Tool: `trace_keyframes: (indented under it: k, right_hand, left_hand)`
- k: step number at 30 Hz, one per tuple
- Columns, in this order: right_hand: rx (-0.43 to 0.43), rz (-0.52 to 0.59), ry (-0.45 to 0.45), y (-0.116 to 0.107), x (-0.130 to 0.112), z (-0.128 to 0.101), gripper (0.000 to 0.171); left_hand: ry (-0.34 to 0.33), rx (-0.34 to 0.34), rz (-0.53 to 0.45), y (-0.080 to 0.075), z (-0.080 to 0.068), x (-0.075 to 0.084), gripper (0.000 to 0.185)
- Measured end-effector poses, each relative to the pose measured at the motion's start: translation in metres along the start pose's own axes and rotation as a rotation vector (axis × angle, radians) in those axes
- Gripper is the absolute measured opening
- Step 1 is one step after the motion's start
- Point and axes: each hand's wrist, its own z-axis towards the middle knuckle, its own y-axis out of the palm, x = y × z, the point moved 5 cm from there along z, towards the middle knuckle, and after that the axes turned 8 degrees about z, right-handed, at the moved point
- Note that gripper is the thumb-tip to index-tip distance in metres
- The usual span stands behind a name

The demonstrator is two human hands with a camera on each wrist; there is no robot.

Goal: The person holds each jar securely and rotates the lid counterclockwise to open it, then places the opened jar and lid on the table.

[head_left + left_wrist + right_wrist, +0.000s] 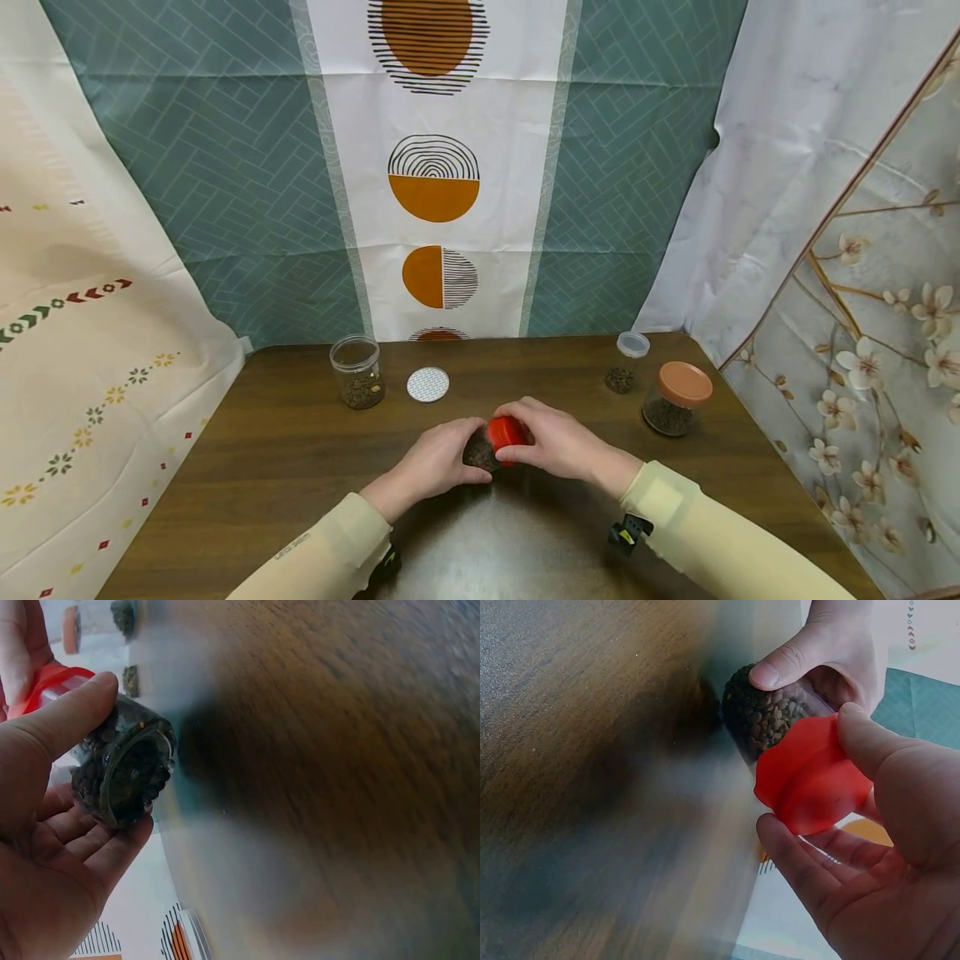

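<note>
Both forearms, in pale yellow sleeves, reach in from the near edge of the tabletop (285,450) and meet at its middle, where the two hands close on one small clear jar (480,452) held tipped on its side just above the wood. The left hand (438,461) curls round the jar's body, thumb on top and fingers underneath; the left wrist view shows the jar's base toward the camera, packed with dark brown grains. The right hand (555,442) grips the red lid (506,434) at the jar's other end, thumb on one side of the lid and fingers on the other, as the right wrist view shows. So the jar lies between the hands, body in the left, lid in the right. Four jars are in view in all: the held one, an open jar (357,372) at far left, a small jar with a clear cap (626,362) at far right, and just beside it a jar with an orange lid (675,398). One loose white lid (427,385) lies flat near the open jar.
</note>
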Motion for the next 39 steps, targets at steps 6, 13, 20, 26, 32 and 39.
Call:
trace_keyframes:
  k: [6, 13, 20, 26, 32, 39]
  right_hand:
    - [-0.003, -0.010, -0.019, 0.0006, -0.0011, -0.0004, 0.059]
    - [-0.004, 0.000, -0.043, 0.0001, -0.0033, -0.0021, 0.059]
    - [-0.016, 0.011, -0.088, 0.0004, -0.0069, -0.0026, 0.057]
    - [-0.023, 0.026, -0.099, 0.0011, -0.0068, -0.0021, 0.059]
    - [-0.036, 0.056, -0.115, 0.0009, -0.0063, -0.0013, 0.062]
    - [-0.034, 0.079, -0.073, -0.0064, -0.0057, -0.0027, 0.063]
  left_hand:
    - [-0.015, -0.013, -0.009, 0.0013, -0.0004, -0.0009, 0.068]
    - [-0.023, -0.021, -0.014, 0.0014, -0.0001, -0.0014, 0.069]
    - [-0.020, -0.014, -0.008, 0.0036, -0.0010, -0.0036, 0.070]
    - [-0.011, -0.004, -0.014, 0.0048, -0.0006, -0.0048, 0.068]
    - [-0.009, -0.001, -0.023, 0.0035, -0.0003, -0.0044, 0.066]
    - [-0.010, -0.002, -0.018, 0.0026, -0.0002, -0.0036, 0.068]
